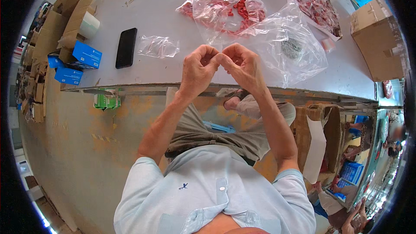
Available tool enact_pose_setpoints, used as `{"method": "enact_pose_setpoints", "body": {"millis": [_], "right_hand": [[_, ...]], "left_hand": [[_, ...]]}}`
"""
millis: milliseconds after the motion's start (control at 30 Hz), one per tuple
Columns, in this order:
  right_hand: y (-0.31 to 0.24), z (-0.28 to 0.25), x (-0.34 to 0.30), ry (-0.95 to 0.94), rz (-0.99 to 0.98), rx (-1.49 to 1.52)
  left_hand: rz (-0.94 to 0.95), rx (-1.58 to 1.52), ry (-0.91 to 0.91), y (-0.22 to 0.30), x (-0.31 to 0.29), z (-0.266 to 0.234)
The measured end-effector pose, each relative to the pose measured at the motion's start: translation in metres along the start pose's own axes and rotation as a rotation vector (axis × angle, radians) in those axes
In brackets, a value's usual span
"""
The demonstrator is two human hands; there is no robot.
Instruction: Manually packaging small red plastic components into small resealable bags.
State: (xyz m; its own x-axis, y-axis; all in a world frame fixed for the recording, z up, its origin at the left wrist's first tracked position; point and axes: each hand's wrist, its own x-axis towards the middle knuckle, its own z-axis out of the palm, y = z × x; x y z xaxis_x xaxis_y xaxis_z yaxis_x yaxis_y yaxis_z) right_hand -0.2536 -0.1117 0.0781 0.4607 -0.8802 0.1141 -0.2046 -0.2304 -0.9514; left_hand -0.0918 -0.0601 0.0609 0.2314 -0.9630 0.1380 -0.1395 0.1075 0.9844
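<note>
Above the table's front edge, my left hand [200, 68] and my right hand [243, 66] meet at the fingertips, both pinched closed. Whatever lies between the fingers is too small or too hidden to make out. Just beyond them rests a clear plastic bag [203, 11] with small red parts [242, 12] inside. To the right of my right hand spreads another clear bag [303, 63], with a dark greenish bundle of small pieces [291, 48] in it. A small flat clear bag [158, 47] lies left of my left hand.
A black phone [126, 48] and blue boxes [86, 55] are on the table's left. At the far right, a white tray [308, 25] holds many bagged red parts, beside a cardboard box [377, 39]. Under the table stands an open carton [299, 136]; other people sit at right.
</note>
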Motion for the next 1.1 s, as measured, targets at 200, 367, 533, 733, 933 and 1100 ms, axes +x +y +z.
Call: {"method": "enact_pose_setpoints", "body": {"millis": [200, 367, 533, 733, 933, 1100], "right_hand": [[0.008, -0.013, 0.001, -0.097, 0.083, 0.279], [0.008, -0.01, -0.004, 0.0, 0.015, 0.068], [0.007, -0.014, -0.006, 0.014, 0.003, -0.04], [0.009, -0.011, -0.007, 0.175, -0.14, -0.239], [0.025, -0.025, -0.007, 0.243, 0.046, -0.06], [0.003, -0.015, -0.005, 0.084, 0.029, 0.102]], "left_hand": [[-0.036, -0.081, -0.123, 0.003, 0.0, -0.004], [-0.065, -0.107, -0.116, 0.007, -0.002, 0.004], [0.104, 0.078, -0.045, 0.001, -0.005, 0.012], [0.394, 0.337, 0.142, -0.006, -0.004, 0.017], [0.178, 0.196, 0.206, -0.003, 0.004, 0.009], [0.08, 0.076, 0.066, 0.001, -0.002, 0.017]]}}
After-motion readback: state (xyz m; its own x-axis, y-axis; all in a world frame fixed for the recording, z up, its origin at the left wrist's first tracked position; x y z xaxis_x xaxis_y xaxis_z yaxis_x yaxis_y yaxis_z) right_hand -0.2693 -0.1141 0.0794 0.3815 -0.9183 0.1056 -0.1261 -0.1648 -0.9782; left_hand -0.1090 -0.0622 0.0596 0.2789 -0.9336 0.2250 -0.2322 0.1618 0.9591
